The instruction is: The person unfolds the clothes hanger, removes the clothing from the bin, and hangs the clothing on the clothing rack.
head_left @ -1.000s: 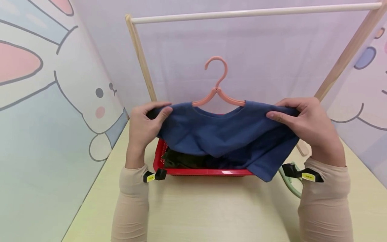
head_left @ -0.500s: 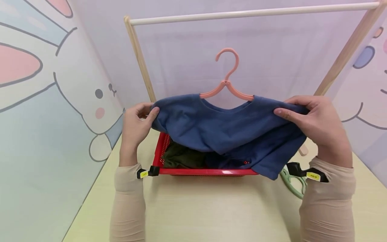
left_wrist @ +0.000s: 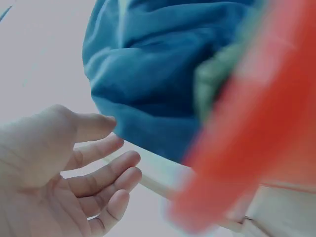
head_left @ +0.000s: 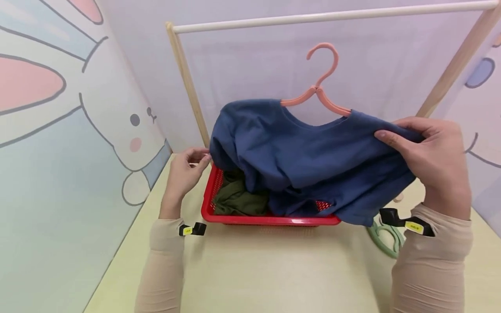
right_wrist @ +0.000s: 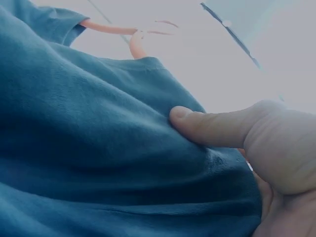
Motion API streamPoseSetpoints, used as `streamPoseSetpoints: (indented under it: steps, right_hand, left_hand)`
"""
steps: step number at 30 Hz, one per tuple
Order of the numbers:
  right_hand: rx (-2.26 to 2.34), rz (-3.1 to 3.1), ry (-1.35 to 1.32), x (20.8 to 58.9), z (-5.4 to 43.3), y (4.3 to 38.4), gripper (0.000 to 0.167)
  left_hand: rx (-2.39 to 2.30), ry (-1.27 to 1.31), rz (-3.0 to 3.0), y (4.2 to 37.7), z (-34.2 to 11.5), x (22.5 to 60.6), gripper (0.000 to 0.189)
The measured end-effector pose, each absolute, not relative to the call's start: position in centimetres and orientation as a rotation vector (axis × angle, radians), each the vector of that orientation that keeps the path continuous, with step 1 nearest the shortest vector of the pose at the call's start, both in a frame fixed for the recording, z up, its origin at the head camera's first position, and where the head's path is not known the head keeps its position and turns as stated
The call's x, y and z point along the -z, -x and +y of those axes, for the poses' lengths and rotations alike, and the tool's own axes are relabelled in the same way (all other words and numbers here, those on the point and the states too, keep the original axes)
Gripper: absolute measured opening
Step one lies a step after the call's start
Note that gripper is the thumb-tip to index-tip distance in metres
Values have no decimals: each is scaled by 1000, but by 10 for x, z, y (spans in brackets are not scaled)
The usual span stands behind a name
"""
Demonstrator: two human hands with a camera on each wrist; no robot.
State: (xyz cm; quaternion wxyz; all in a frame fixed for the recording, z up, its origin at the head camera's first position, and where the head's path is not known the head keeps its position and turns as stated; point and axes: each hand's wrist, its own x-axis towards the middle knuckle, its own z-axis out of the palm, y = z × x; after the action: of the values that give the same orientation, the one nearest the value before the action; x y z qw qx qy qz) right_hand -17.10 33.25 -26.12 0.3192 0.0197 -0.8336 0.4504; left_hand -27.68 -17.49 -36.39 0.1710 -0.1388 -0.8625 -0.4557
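Observation:
A blue T-shirt (head_left: 313, 148) hangs spread out on a salmon-pink hanger (head_left: 325, 89), whose hook points up through the neckline. My right hand (head_left: 440, 152) pinches the shirt's right shoulder, thumb (right_wrist: 197, 123) on the front of the cloth and fingers behind it. At the left sleeve, my left hand (head_left: 189, 169) has loosely bent fingers, with thumb and index tips at the sleeve's edge. The left wrist view shows those fingertips (left_wrist: 129, 159) apart, with no cloth gripped. The shirt's lower part droops over a red basket (head_left: 270, 221).
Dark green cloth (head_left: 240, 198) lies in the basket, beside dark blue cloth. Behind stands a rack with a white rail (head_left: 313, 18) and wooden posts (head_left: 188, 82). A green hanger (head_left: 385, 239) lies on the table (head_left: 274, 269), near my right forearm.
Shirt and hanger have moved up and to the right, tilting with the left side dropping at the sleeve. My left hand has let go of the left shoulder; the right still pinches.

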Motion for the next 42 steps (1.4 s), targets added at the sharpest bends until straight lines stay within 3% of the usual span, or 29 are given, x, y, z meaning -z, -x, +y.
streamPoseSetpoints:
  steps: [13,25,30,37,42]
  right_hand:
    - [-1188,-2087,213,261,332,156,18]
    - [-1256,-2058,271,263,343,144,17]
    - [-1264,-2098,373,265,346,139,10]
    - [-1097,-2135,494,231,359,139,10]
    - [-1177,-2094,642,197,376,141,21]
  left_hand:
    - [1267,333,-2640,290,-158,398,28]
    - [1488,241,-2476,300,-141,422,23]
    - [1545,212,-2479,297,-139,431,23]
    - [1572,182,-2487,297,-141,433,24]
    - [1568,170,-2496,300,-142,435,25]
